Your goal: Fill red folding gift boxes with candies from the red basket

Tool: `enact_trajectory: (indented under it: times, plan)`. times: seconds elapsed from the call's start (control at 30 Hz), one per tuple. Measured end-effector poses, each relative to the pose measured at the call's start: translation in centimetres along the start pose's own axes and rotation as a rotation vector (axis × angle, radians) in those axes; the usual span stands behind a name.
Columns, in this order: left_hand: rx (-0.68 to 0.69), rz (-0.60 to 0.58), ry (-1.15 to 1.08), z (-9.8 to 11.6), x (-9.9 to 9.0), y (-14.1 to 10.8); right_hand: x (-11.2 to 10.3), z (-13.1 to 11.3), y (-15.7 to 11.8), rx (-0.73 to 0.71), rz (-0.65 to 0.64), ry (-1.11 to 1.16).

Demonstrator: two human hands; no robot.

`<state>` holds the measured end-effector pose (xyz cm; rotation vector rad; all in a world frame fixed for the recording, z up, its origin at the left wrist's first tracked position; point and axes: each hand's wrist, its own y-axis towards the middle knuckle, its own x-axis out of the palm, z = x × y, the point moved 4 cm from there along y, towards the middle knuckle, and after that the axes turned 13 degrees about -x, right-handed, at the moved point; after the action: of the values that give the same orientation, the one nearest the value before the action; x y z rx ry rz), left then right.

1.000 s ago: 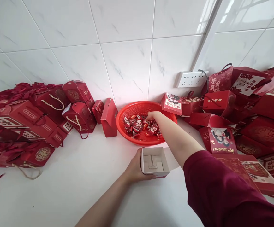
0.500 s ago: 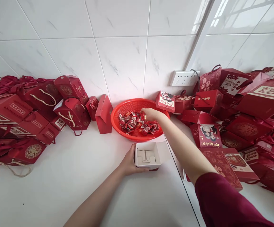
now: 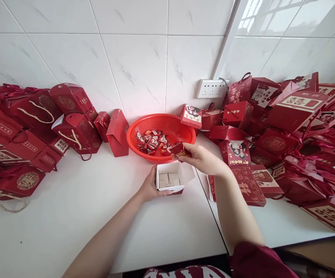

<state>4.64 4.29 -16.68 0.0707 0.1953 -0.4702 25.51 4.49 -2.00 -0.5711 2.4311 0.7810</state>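
Note:
My left hand (image 3: 149, 187) is closed round the left side of a small box (image 3: 173, 190), white inside and red outside. Its flap stands open to the right, and only the folded white bottom shows inside. Just above the box's far edge, my right hand (image 3: 198, 156) pinches a red-wrapped candy (image 3: 181, 150) between thumb and fingers; whether it is one piece or more I cannot tell. Behind the box sits a red plastic basket (image 3: 181, 134) with a perforated wall. Several wrapped candies (image 3: 153, 142) lie in its left and middle part.
Red gift boxes with cord handles (image 3: 25, 144) are piled at the left. A larger heap of red boxes (image 3: 274, 141) covers the right side, one picture box (image 3: 191, 116) leaning over the basket's rim. A power strip (image 3: 212, 88) is on the tiled wall (image 3: 138, 69).
My right hand has come out of the basket toward me with red-wrapped candy in its fingers. My left hand still holds the box. The view has shifted slightly to the right.

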Motion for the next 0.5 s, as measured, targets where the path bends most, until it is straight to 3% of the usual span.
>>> enact_trajectory:
  times: [0.27, 0.5]
  plan:
    - [0.064, 0.027, 0.144, 0.6, 0.9, -1.3, -1.8, -2.6, -2.0, -0.029, -0.033, -0.037]
    - [0.050, 0.060, 0.196, 0.7, 0.5, -1.2, -1.3, -2.4, -1.6, -0.036, -0.184, 0.010]
